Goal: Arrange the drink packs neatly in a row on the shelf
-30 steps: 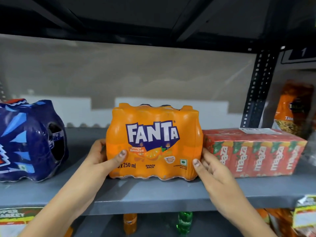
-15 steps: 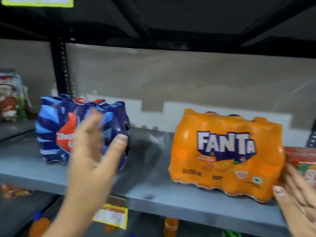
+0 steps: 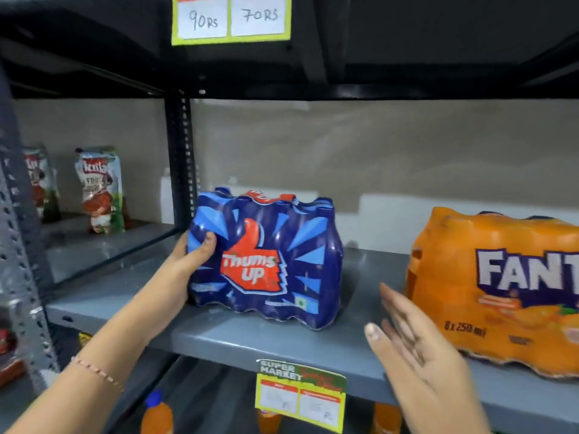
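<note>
Blue Thums Up pack [image 3: 266, 258]: glossy shrink-wrap pulled tight over small bottles, scalloped along the bottom edge, bumpy at the caps, a red thumbs-up logo on the front. Standing upright on the grey metal shelf [image 3: 282, 339], near the front edge, just right of the black perforated upright [image 3: 180, 158]. Orange Fanta pack [image 3: 495, 292] to its right on the same shelf, same taut, shiny film and lumpy bottle outline, marked 8 x 250 ml, cut off by the frame edge; a bare gap of shelf between the two packs.

Left hand [image 3: 188, 261] wrapped on the Thums Up pack's left end, thumb pressed on the front face, fingers hidden behind the side; thin beaded bracelet [image 3: 97, 371] at the wrist. Right hand [image 3: 413, 349] flat and spread wide, fingers straight, holding nothing, hanging in front of the shelf edge between the packs, blurred; contact with the Fanta pack impossible to tell.

Paper price label [image 3: 300, 393] hanging from the shelf lip. Handwritten price tags [image 3: 232, 17] above, reading 90 RS and 70 RS. Snack pouches [image 3: 100, 189] standing in the next bay left.
</note>
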`<action>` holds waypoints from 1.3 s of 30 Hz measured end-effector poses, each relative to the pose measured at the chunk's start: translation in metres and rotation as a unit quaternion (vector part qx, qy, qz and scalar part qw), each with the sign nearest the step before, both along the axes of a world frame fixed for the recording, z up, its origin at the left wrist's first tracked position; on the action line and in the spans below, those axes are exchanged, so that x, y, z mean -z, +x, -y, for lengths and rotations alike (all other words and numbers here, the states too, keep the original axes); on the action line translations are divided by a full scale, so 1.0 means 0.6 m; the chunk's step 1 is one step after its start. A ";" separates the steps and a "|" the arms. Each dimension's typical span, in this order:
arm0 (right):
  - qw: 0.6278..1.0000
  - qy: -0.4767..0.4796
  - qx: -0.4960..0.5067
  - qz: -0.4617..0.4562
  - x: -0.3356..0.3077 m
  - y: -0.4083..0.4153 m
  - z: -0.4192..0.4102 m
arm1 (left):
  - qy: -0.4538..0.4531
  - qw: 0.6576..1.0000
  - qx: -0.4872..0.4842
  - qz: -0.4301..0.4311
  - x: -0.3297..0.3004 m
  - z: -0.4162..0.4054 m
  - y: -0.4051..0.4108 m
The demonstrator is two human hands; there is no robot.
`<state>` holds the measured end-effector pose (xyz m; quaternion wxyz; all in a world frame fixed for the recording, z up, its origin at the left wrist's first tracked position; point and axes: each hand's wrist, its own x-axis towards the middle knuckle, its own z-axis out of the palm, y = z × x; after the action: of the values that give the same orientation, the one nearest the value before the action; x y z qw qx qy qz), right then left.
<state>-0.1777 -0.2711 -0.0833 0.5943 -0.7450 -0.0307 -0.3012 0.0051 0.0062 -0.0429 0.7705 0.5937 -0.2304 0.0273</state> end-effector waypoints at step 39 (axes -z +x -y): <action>0.983 -0.158 0.089 -0.022 -0.013 0.024 -0.005 | 0.186 0.912 -0.343 0.129 0.019 0.105 -0.111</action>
<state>-0.1633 -0.2682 -0.0752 0.4405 -0.8358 0.0011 -0.3277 -0.0614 -0.0570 -0.0543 0.5530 0.7600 -0.1105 0.3230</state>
